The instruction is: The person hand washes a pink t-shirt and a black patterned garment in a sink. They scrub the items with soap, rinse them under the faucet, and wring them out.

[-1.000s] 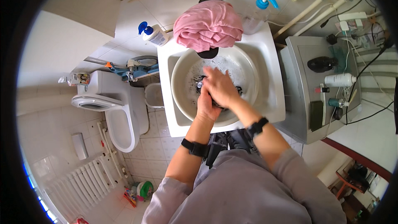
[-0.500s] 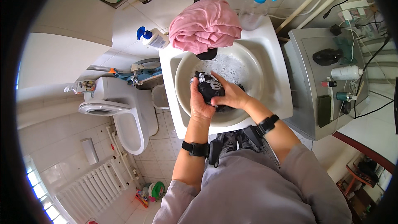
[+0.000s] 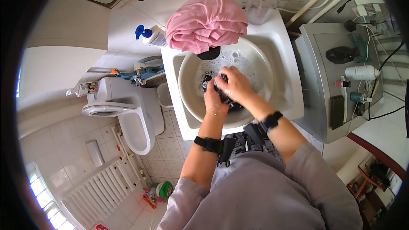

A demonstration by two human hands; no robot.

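Note:
Over a pale basin (image 3: pixel 184 98) of sudsy water, my left hand (image 3: pixel 214 101) and my right hand (image 3: pixel 235 87) are close together, both closed on a black cloth (image 3: pixel 222 94) with white markings. Bunched between my fingers, the cloth partly trails into the water, and my hands hide much of it. Its kind cannot be made out. Small bubbles float in the soapy water (image 3: pixel 232 61) beyond my hands. The basin sits in a white sink (image 3: pixel 286 79). Each wrist wears a black strap.
A bundled pink cloth (image 3: pixel 206 23) hangs over the sink's far side. A blue-topped pump bottle (image 3: pixel 153 36) stands left of it, a clear pump bottle (image 3: pixel 260 8) right. A grey appliance (image 3: pixel 313 81) holding bottles and cables is at the right; a toilet (image 3: pixel 134 121) is at the left.
My hands have lowered the black cloth toward the water and shifted slightly right. My right hand has moved up over it, its fingers now bent on top. The view has shifted slightly.

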